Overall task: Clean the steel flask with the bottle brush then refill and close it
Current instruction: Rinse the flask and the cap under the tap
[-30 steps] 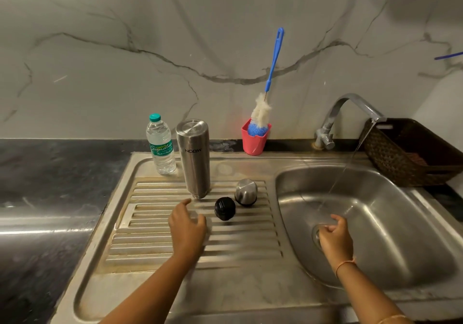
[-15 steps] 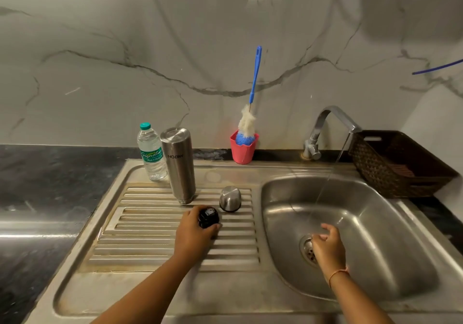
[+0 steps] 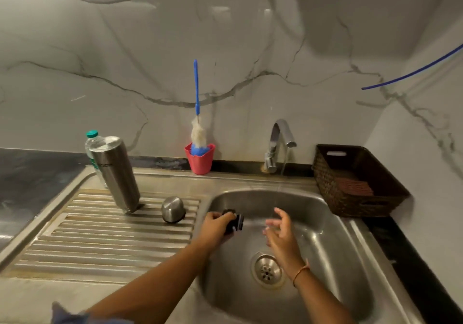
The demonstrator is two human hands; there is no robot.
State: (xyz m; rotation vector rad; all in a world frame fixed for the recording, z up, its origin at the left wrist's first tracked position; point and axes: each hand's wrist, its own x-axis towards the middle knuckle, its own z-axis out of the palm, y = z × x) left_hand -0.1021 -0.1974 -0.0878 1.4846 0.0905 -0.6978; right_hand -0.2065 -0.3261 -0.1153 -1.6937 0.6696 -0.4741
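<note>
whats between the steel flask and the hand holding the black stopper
The steel cap, on the ribbed drainboard, lies between the flask and the left hand gripping the black stopper; head view.

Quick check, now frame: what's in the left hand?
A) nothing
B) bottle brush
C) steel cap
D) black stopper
D: the left hand grips the black stopper over the sink, while the steel cap lies on the drainboard and the bottle brush stands in the pink cup.

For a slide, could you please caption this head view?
Left hand holds a round black stopper over the steel sink; right hand open nearby.
</note>
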